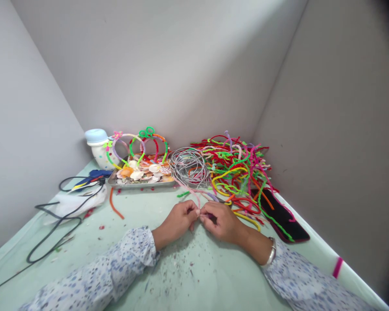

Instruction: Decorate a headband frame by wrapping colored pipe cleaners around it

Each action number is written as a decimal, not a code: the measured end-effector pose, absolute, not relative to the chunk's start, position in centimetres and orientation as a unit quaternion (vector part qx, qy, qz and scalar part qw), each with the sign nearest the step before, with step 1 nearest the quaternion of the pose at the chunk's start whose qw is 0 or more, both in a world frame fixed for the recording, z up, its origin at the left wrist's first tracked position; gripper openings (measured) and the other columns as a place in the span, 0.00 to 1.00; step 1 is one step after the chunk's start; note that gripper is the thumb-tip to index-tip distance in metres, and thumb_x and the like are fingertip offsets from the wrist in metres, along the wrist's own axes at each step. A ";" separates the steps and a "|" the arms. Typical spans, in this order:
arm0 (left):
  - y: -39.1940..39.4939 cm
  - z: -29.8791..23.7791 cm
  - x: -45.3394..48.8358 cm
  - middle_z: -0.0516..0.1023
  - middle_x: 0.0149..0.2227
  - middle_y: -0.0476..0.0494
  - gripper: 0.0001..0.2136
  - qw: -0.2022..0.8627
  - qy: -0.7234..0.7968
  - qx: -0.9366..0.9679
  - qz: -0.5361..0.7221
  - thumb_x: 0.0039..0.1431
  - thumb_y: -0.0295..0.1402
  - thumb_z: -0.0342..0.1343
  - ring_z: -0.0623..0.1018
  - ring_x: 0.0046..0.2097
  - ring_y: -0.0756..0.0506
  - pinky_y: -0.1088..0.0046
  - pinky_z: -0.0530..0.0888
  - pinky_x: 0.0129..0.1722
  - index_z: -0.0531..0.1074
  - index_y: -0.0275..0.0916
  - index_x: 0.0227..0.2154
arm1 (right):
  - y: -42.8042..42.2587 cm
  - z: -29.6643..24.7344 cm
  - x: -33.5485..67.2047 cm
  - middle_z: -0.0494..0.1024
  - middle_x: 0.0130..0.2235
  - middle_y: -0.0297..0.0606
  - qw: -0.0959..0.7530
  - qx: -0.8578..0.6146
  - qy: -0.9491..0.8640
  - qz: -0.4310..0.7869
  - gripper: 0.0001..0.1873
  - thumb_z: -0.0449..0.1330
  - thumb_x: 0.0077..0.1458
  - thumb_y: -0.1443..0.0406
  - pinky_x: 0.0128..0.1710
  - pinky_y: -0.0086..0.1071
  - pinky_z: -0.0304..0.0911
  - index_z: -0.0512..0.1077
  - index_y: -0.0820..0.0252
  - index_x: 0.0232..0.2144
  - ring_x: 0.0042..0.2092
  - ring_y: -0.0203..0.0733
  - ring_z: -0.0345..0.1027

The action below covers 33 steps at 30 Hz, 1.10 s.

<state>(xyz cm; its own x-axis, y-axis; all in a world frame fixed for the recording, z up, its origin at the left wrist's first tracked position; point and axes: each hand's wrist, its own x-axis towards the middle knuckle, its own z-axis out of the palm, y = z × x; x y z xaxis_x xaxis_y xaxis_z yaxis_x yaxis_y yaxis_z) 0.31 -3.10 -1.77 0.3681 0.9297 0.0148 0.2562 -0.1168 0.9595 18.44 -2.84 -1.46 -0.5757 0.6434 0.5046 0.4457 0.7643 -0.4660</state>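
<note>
My left hand [181, 219] and my right hand [222, 221] meet fingertip to fingertip over the middle of the table. Both are closed in a pinch on a pale pink pipe cleaner [199, 199], which rises from between the fingers. How its lower end runs is hidden by my fingertips. Just beyond my right hand lies a heap of coloured pipe cleaners [233, 160]. A coil of grey wire [189, 166] sits behind my hands. Red-handled scissors [246, 205] seem to lie among the strands beside my right hand, partly covered.
A metal tray [142, 185] of seashells [136, 175] stands at the back, with colourful pipe-cleaner hoops [129, 134] on it. Behind it is a white jar [102, 153] with a blue lid. Black cable [56, 229] crosses the left side; a dark flat phone-like slab [288, 224] lies right.
</note>
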 end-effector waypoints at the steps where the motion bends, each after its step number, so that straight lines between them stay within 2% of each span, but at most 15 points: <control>1: -3.1 -1.7 0.3 0.65 0.15 0.55 0.11 0.493 0.447 0.664 0.342 0.57 0.38 0.51 0.64 0.19 0.52 0.77 0.60 0.22 0.64 0.38 0.24 | -2.9 -1.4 18.4 0.66 0.25 0.32 0.340 -0.311 -0.875 0.146 0.05 0.55 0.53 0.70 0.31 0.30 0.55 0.65 0.58 0.26 0.29 0.37 0.60; 12: -3.2 -1.3 0.4 0.65 0.15 0.55 0.12 0.500 0.442 0.659 0.347 0.58 0.39 0.51 0.64 0.19 0.52 0.76 0.60 0.22 0.64 0.38 0.23 | -2.8 -1.6 18.4 0.70 0.27 0.35 0.350 -0.314 -0.872 0.134 0.04 0.54 0.54 0.70 0.33 0.32 0.56 0.68 0.58 0.28 0.31 0.40 0.62; 16: -3.3 -1.2 0.4 0.66 0.16 0.54 0.11 0.499 0.435 0.661 0.354 0.58 0.39 0.51 0.64 0.20 0.52 0.76 0.60 0.23 0.64 0.38 0.24 | -2.6 -1.7 18.5 0.69 0.26 0.34 0.366 -0.315 -0.868 0.114 0.06 0.54 0.54 0.69 0.33 0.33 0.56 0.67 0.58 0.27 0.31 0.40 0.61; 21: -3.5 -0.9 0.4 0.66 0.17 0.54 0.12 0.490 0.428 0.668 0.360 0.61 0.38 0.47 0.65 0.21 0.51 0.76 0.61 0.24 0.66 0.38 0.26 | -2.6 -1.8 18.4 0.71 0.26 0.34 0.374 -0.319 -0.863 0.120 0.06 0.55 0.55 0.70 0.34 0.33 0.55 0.68 0.58 0.27 0.31 0.40 0.62; 33: -3.9 -0.3 0.2 0.67 0.19 0.54 0.07 0.450 0.439 0.683 0.371 0.60 0.35 0.48 0.67 0.23 0.50 0.76 0.62 0.26 0.67 0.38 0.30 | -2.5 -1.8 18.5 0.72 0.27 0.35 0.391 -0.331 -0.850 0.125 0.05 0.55 0.55 0.69 0.34 0.33 0.55 0.68 0.59 0.27 0.31 0.39 0.63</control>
<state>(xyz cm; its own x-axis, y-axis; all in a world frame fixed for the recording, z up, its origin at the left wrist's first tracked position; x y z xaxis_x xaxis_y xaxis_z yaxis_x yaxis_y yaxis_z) 0.23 -3.89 -0.32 0.3387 0.9343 0.1111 0.2665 -0.2085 0.9410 18.49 -2.51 -1.78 -0.4760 0.6598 0.5814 0.4650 0.7500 -0.4704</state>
